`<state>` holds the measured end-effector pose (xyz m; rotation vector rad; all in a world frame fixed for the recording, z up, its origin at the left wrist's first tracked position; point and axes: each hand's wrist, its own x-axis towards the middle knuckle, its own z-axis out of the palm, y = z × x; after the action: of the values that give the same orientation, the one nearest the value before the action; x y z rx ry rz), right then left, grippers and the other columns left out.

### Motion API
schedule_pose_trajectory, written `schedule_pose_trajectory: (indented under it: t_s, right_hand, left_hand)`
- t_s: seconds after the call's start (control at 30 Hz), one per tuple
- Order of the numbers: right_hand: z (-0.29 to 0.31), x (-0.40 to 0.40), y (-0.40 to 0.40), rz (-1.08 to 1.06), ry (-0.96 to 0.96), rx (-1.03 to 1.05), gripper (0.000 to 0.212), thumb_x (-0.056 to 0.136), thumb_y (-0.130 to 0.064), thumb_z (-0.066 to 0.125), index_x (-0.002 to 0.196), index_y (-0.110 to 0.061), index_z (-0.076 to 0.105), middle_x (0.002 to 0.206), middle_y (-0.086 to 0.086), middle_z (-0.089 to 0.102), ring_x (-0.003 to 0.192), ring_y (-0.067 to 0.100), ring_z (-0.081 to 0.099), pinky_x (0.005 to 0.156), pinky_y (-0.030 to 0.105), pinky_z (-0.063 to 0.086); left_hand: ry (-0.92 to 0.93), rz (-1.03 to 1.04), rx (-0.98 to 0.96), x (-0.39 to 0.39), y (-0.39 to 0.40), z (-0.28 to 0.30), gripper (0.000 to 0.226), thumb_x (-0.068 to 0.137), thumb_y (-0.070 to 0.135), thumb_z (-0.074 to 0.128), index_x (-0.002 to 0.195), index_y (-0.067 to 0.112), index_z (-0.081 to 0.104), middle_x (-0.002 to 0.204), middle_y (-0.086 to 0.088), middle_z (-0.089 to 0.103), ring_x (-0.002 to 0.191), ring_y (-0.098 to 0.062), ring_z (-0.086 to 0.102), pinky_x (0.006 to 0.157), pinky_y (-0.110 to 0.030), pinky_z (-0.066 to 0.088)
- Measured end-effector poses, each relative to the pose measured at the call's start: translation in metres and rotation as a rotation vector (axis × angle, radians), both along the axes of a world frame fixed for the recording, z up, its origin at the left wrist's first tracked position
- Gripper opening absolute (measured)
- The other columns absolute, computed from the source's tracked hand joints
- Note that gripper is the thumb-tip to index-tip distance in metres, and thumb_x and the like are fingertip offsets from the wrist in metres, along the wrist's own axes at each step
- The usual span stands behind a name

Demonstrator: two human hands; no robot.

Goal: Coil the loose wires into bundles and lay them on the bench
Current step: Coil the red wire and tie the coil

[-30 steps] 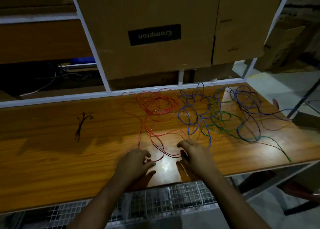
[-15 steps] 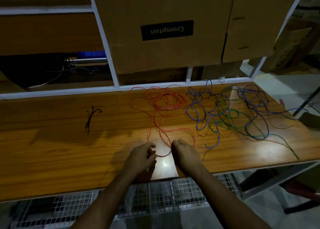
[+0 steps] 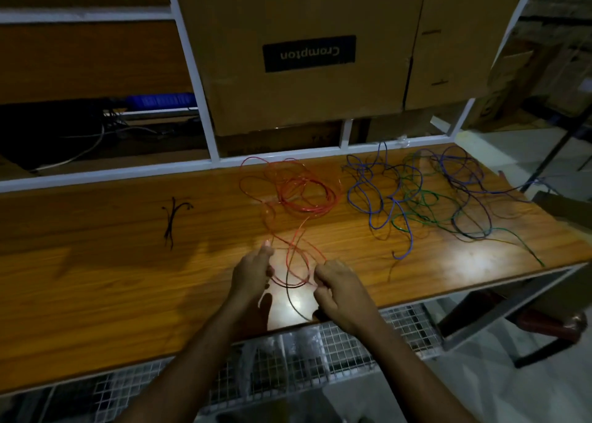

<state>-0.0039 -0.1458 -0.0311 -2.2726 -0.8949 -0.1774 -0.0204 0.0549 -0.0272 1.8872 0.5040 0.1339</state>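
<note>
Here, a person's two bare hands worked over a wooden bench (image 3: 96,281), seen from above. The left hand (image 3: 251,270) pinched a strand of red wire (image 3: 301,195) between curled fingers, and the right hand (image 3: 336,286) gripped the same wire's near loop, fingers curled around it. Most of the red wire lay in a loose tangle farther back, in the middle of the bench. To its right sprawled a tangle of blue wire (image 3: 368,198), overlapping green wire (image 3: 416,211) and darker purple wire (image 3: 464,179). A small bunch of black cable ties (image 3: 171,219) lay well apart, to the left. A cardboard box (image 3: 304,54) labelled Crompton, upside down, stood behind.
</note>
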Motion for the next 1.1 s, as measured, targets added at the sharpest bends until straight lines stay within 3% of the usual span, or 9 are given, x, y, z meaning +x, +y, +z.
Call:
schedule_pose_trajectory:
  t_s: [0.07,0.2,0.4,0.47,0.6,0.7,0.8,0.93,1.1]
  right_hand:
    - [0.002,-0.004,0.003,0.083,-0.023,-0.066,0.012,0.078,-0.023,0.045,0.073,-0.018,0.035,0.072,-0.001,0.037,0.075,0.02,0.037,0.067,0.037,0.033]
    - [-0.003,0.008,-0.003,0.185,-0.032,-0.15,0.013,0.079,-0.022,0.045,0.069,-0.015,0.044,0.074,0.001,0.043,0.08,0.018,0.038,0.069,0.037,0.035]
    - [0.003,0.046,-0.004,-0.302,-0.018,-0.297,0.012,0.089,-0.027,0.053,0.098,-0.02,0.058,0.095,0.001,0.059,0.092,0.023,0.055,0.066,0.033,0.042]
    - [0.009,0.063,0.009,-0.419,0.043,-0.357,0.029,0.093,-0.025,0.053,0.122,-0.021,0.05,0.103,0.005,0.064,0.092,0.029,0.062,0.065,0.034,0.044]
    - [0.014,0.099,0.035,-0.475,0.167,-0.576,0.075,0.099,-0.023,0.048,0.157,-0.033,0.002,0.101,0.01,0.07,0.089,0.032,0.068,0.063,0.034,0.043]
    - [0.018,0.119,0.046,-0.411,0.166,-0.691,0.071,0.103,-0.032,0.043,0.157,-0.039,-0.003,0.108,0.011,0.07,0.094,0.03,0.069,0.065,0.034,0.043]
    - [0.019,0.13,0.049,-0.297,0.184,-0.797,0.051,0.101,-0.028,0.044,0.15,-0.035,0.029,0.116,0.012,0.066,0.103,0.032,0.066,0.073,0.038,0.049]
    - [0.012,0.131,0.034,-0.23,0.129,-0.57,0.029,0.089,-0.02,0.056,0.118,-0.022,0.063,0.106,0.012,0.07,0.1,0.036,0.066,0.072,0.036,0.049]
    - [0.005,0.127,0.001,-0.274,0.212,-0.324,0.009,0.08,-0.019,0.065,0.089,-0.02,0.068,0.082,0.005,0.071,0.081,0.028,0.066,0.062,0.03,0.041]
  left_hand:
    - [0.065,0.022,-0.236,0.008,-0.001,0.007,0.039,0.096,0.055,0.05,0.108,0.02,0.06,0.089,-0.011,0.067,0.078,-0.03,0.067,0.07,-0.04,0.055]
    - [0.088,-0.061,-0.023,0.005,-0.004,0.004,0.017,0.09,0.021,0.066,0.104,0.025,0.055,0.09,-0.003,0.069,0.072,-0.02,0.067,0.056,-0.029,0.051]
    - [0.083,-0.19,0.179,-0.01,0.01,-0.019,0.035,0.088,-0.002,0.057,0.103,0.029,0.054,0.08,-0.002,0.069,0.078,-0.001,0.068,0.06,-0.02,0.052]
    - [0.075,-0.225,0.262,-0.012,0.011,-0.022,0.042,0.088,0.001,0.059,0.112,0.035,0.052,0.098,0.002,0.067,0.094,0.001,0.062,0.066,-0.019,0.052]
    - [0.022,-0.027,0.481,-0.012,0.007,-0.009,0.039,0.084,0.02,0.071,0.116,0.036,0.056,0.131,0.002,0.029,0.113,-0.011,0.044,0.073,-0.019,0.044]
    - [-0.099,0.042,0.528,-0.005,0.012,-0.006,0.028,0.081,0.025,0.073,0.107,0.028,0.062,0.135,-0.003,0.032,0.125,-0.018,0.034,0.087,-0.026,0.036]
    - [-0.151,0.043,0.509,0.005,0.018,-0.002,0.024,0.085,0.025,0.069,0.108,0.026,0.061,0.127,-0.002,0.042,0.12,-0.017,0.039,0.081,-0.025,0.037]
    - [-0.196,0.066,0.486,0.023,0.034,0.006,0.031,0.089,0.026,0.065,0.119,0.021,0.057,0.123,-0.003,0.049,0.111,-0.019,0.052,0.078,-0.027,0.048]
    - [-0.126,0.136,0.512,0.052,0.052,0.023,0.06,0.088,0.021,0.067,0.141,0.032,0.039,0.137,-0.002,0.044,0.124,-0.022,0.045,0.09,-0.038,0.051]
